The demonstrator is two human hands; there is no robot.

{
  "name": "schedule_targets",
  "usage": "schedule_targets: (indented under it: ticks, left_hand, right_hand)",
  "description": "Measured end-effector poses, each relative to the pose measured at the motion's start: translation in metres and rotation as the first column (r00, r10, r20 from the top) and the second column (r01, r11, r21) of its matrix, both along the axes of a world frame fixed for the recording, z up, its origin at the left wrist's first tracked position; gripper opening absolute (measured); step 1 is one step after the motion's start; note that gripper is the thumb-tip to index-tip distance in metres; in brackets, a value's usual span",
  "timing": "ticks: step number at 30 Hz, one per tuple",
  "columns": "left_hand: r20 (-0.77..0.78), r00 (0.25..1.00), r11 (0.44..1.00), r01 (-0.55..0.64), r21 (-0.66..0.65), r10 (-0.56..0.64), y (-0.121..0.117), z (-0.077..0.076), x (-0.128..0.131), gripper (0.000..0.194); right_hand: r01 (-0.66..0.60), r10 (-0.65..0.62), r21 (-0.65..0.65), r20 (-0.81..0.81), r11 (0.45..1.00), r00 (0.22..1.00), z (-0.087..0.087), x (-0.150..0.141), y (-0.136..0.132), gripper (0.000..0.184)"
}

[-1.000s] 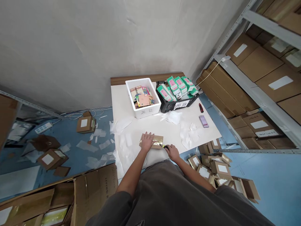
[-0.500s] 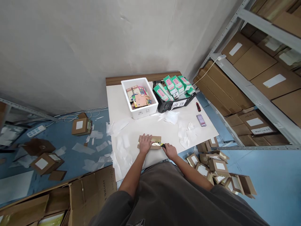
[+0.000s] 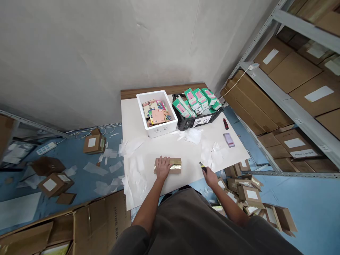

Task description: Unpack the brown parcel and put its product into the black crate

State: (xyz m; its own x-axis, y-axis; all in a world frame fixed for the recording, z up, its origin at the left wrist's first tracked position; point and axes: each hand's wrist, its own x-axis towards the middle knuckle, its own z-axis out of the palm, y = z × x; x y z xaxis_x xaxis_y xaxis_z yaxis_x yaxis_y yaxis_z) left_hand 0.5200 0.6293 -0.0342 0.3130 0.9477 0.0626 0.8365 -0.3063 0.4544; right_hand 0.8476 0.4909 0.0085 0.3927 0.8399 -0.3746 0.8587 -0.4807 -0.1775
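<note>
A small brown cardboard box (image 3: 174,165) with shiny tape lies near the front edge of the white table (image 3: 164,145). My left hand (image 3: 162,167) rests flat on the box's left half, fingers stretched out. My right hand (image 3: 210,176) is off to the right at the table's front edge, closed round a small yellow-and-black utility knife (image 3: 202,166) whose tip points up and away from the box.
A white bin (image 3: 156,113) of coloured packs and a black crate (image 3: 196,106) of green-pink boxes stand at the back. A red knife (image 3: 225,123), a purple phone (image 3: 229,139) and paper scraps lie on the table. Small boxes (image 3: 247,191) litter the floor; shelving (image 3: 289,92) stands right.
My right hand has pulled the knife away from the box's right end and out to the right. My left hand stays on the box.
</note>
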Motion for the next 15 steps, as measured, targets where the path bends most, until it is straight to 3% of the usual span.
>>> schedule_targets:
  ticks: [2, 4, 7, 9, 11, 15]
  left_hand:
    - [0.001, 1.0, 1.0, -0.004, -0.008, 0.004, 0.0, 0.0, 0.0, 0.051]
    - [-0.015, 1.0, 1.0, -0.002, -0.004, 0.002, 0.0, 0.0, 0.0, 0.054]
    - [-0.055, 0.998, 1.0, 0.006, 0.016, -0.005, 0.0, 0.001, -0.001, 0.057]
    - [-0.081, 0.997, 1.0, 0.008, 0.025, -0.006, 0.001, 0.001, -0.001, 0.057]
    - [-0.099, 0.995, 1.0, 0.001, 0.029, 0.002, 0.001, 0.003, 0.0, 0.057]
    - [-0.141, 0.989, 0.998, -0.038, 0.048, 0.044, -0.003, 0.005, 0.004, 0.056]
  right_hand:
    - [0.017, -0.007, 0.062, -0.165, 0.998, 0.986, -0.005, 0.042, -0.007, 0.031]
    - [0.148, -0.093, 0.115, -0.39, 0.982, 0.916, -0.017, 0.062, -0.006, 0.037]
    - [0.41, -0.246, 0.074, -0.7, 0.909, 0.671, -0.046, 0.051, 0.012, 0.053]
    - [0.509, -0.294, 0.033, -0.784, 0.86, 0.547, -0.065, 0.033, 0.029, 0.058]
    - [0.507, -0.292, 0.046, -0.771, 0.861, 0.565, -0.079, 0.021, 0.047, 0.057]
    - [0.442, -0.263, 0.102, -0.678, 0.891, 0.687, -0.095, 0.026, 0.081, 0.05]
